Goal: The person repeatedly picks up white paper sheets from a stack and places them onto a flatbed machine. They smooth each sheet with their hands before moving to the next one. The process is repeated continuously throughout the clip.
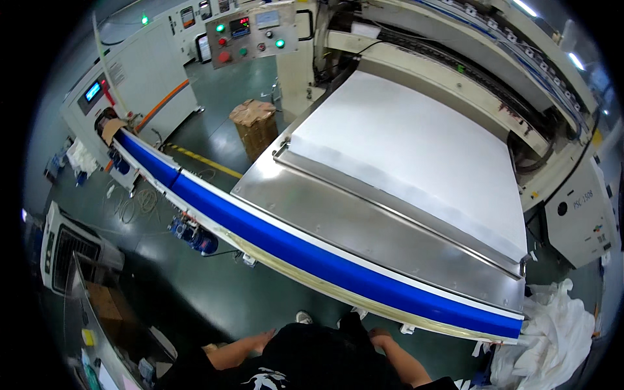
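Observation:
My left hand (261, 340) hangs low beside my dark shirt, which hides part of its fingers. On the other side of my body, my right hand (379, 334) is near my waist, its fingers mostly out of sight. Neither seems to touch the machine. In front of me runs a long blue conveyor belt (292, 246) with pale edges. Beyond it lies a metal table (364, 237), crossed by a narrow metal bar (403, 216). A wide white sheet (416, 156) stretches from the bar back under the machine frame.
A control panel (252, 36) with lit buttons stands at the far left of the machine. Behind the belt is a brown wrapped cylinder (255, 127). Blue motors (193, 235) hang beneath the belt. Crumpled white material (549, 331) piles at right; a cluttered bench (107, 331) stands at left.

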